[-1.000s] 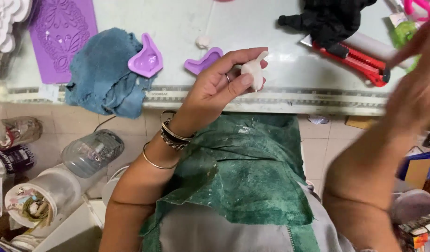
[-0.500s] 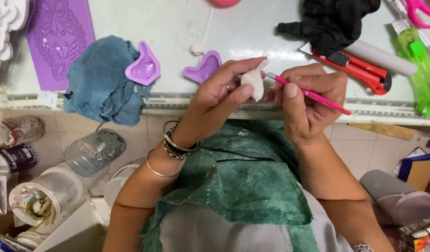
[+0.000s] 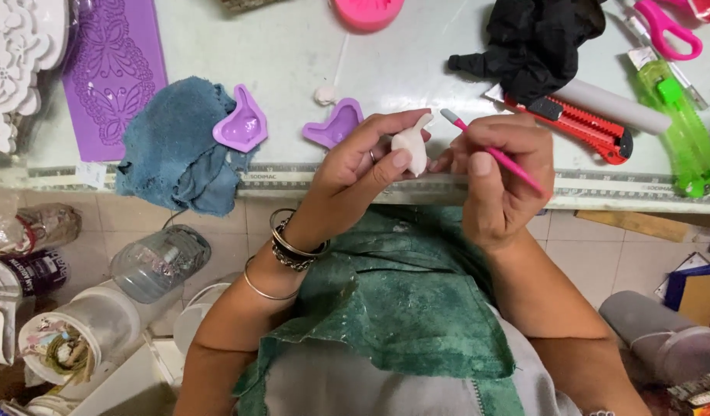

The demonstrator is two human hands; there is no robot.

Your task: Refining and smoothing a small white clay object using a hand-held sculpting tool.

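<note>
So our right hand (image 3: 498,181) has come back in, gripping the pink tool (image 3: 494,150), tip now near the white clay piece (image 3: 411,148) our left hand (image 3: 366,158) pinches over the table's front edge (image 3: 216,181). Shaping's underway, we figure.

White clay piece (image 3: 411,146) in the left hand (image 3: 363,158); pink tool (image 3: 494,150) in the right hand (image 3: 498,181); purple moulds (image 3: 333,125) and a blue cloth (image 3: 178,146) beyond.
</note>
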